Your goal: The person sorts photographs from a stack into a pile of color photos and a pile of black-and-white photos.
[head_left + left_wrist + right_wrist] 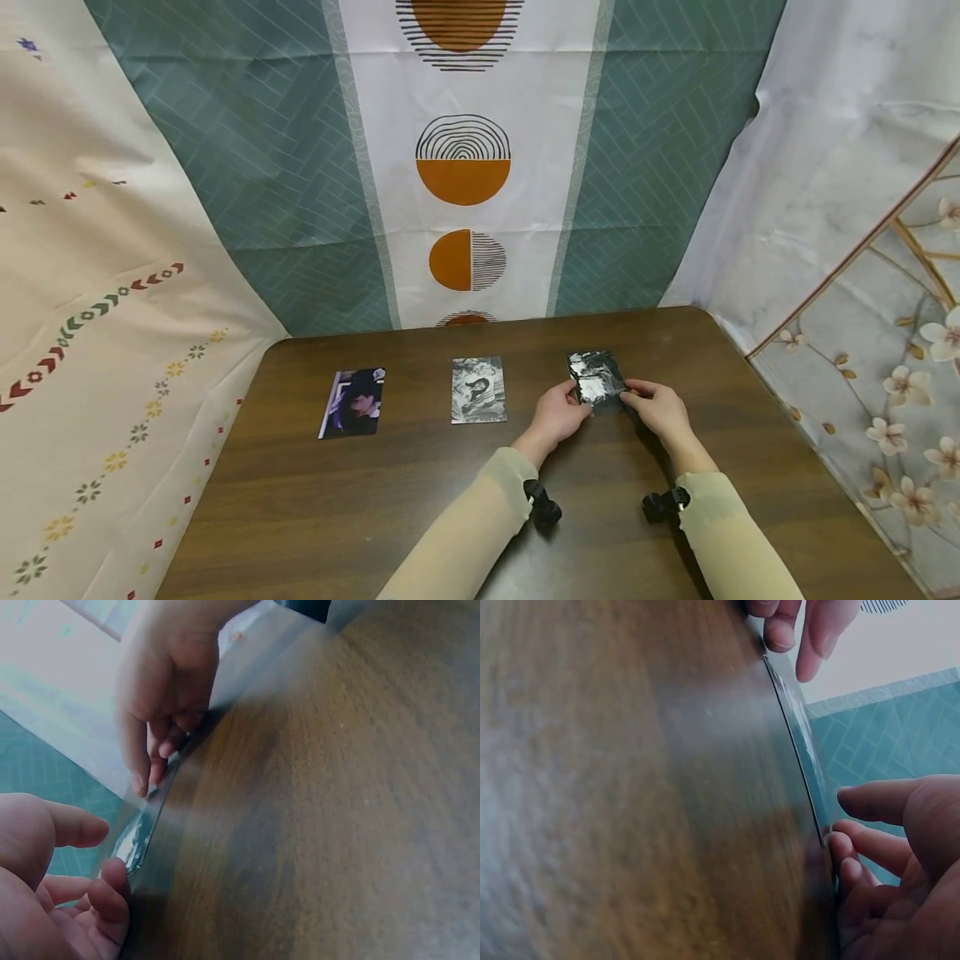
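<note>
A dark, glossy black-and-white photo print (596, 373) lies at the right of the table with bright glare across it. My left hand (558, 415) touches its lower left edge, and my right hand (660, 408) is at its right edge. Seen from the left wrist, the left hand's thumb (82, 827) stands apart from its other fingers, which are right at the print's edge. From the right wrist, the right hand (900, 862) has its thumb spaced from the bent fingers beside the print, which shows as a thin, low strip.
A black-and-white print (478, 390) of a figure lies mid-table. Farther left is a colour print (352, 403) of a dark-haired person. Patterned cloths (285, 150) hang behind and at both sides of the brown wooden table (360, 517). A black wrist camera (545, 508) sits on each sleeve.
</note>
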`<control>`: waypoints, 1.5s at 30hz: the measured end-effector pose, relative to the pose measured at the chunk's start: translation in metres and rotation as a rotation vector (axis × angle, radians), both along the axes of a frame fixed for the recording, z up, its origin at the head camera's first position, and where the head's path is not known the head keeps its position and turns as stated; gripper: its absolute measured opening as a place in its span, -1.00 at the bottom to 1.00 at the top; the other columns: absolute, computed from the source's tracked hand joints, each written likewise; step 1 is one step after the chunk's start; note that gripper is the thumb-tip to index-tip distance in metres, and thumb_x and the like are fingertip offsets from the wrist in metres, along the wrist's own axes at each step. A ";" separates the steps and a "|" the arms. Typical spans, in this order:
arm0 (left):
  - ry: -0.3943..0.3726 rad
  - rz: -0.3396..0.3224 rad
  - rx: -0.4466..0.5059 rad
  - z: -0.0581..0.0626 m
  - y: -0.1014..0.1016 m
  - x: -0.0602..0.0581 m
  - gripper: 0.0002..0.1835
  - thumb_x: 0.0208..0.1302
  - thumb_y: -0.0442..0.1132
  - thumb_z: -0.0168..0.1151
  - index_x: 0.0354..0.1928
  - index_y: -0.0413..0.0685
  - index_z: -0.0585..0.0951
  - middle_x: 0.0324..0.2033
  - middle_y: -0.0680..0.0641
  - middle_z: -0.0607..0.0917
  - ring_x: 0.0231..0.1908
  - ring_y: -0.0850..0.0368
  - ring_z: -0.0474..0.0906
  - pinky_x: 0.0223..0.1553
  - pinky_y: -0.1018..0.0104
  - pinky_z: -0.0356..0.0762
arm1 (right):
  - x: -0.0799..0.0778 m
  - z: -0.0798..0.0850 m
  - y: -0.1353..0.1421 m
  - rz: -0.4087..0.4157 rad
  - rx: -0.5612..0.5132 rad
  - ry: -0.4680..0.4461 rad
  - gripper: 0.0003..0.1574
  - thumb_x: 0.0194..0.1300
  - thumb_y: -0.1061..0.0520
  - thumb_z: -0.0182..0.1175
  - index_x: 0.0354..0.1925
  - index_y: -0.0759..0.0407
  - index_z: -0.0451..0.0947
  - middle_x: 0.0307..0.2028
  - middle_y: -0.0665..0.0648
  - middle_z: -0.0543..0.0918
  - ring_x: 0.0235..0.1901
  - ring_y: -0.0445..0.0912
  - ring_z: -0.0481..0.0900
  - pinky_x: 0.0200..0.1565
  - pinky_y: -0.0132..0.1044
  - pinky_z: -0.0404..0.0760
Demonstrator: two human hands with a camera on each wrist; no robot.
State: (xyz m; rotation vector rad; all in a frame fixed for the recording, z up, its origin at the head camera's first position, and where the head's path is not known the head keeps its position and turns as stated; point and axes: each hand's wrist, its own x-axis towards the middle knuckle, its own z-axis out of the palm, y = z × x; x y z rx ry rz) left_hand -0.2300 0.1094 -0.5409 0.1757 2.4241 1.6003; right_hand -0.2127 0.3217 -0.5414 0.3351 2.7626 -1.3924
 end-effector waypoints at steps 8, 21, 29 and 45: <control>0.016 -0.032 0.090 0.007 -0.014 0.013 -0.39 0.33 -0.33 0.42 0.41 -0.26 0.57 -0.43 0.11 0.53 -0.48 0.29 0.42 -0.33 0.39 0.42 | 0.003 0.002 0.001 -0.028 -0.028 0.040 -0.39 0.56 0.01 0.26 0.39 0.33 0.56 0.20 0.37 0.68 0.23 0.22 0.55 0.22 0.06 0.47; 0.027 -0.086 0.145 0.013 -0.056 0.020 -0.44 0.43 -0.30 0.37 0.44 -0.18 0.57 -0.46 0.09 0.59 -0.62 0.22 0.46 -0.52 0.37 0.42 | -0.001 0.004 -0.033 0.050 -0.009 0.115 -0.44 0.55 0.03 0.28 0.36 0.29 0.60 0.11 0.32 0.72 0.11 0.16 0.60 0.03 -0.14 0.52; 0.060 -0.067 0.158 0.015 -0.092 0.018 -0.44 0.45 -0.33 0.35 0.44 -0.26 0.54 -0.44 0.03 0.58 -0.61 0.22 0.44 -0.53 0.37 0.41 | -0.005 0.002 -0.070 0.119 -0.022 0.133 -0.49 0.53 0.05 0.31 0.33 0.24 0.64 0.00 0.25 0.76 -0.01 0.12 0.64 -0.13 -0.21 0.57; 0.070 0.111 0.155 0.001 -0.194 0.009 -0.52 0.45 -0.32 0.31 0.35 -0.35 0.61 -0.47 0.05 0.56 -0.61 0.22 0.42 -0.49 0.36 0.40 | -0.014 0.003 -0.156 0.229 -0.006 0.113 -0.57 0.45 0.09 0.35 0.21 0.23 0.73 -0.05 0.17 0.77 -0.13 0.03 0.68 -0.14 -0.09 0.62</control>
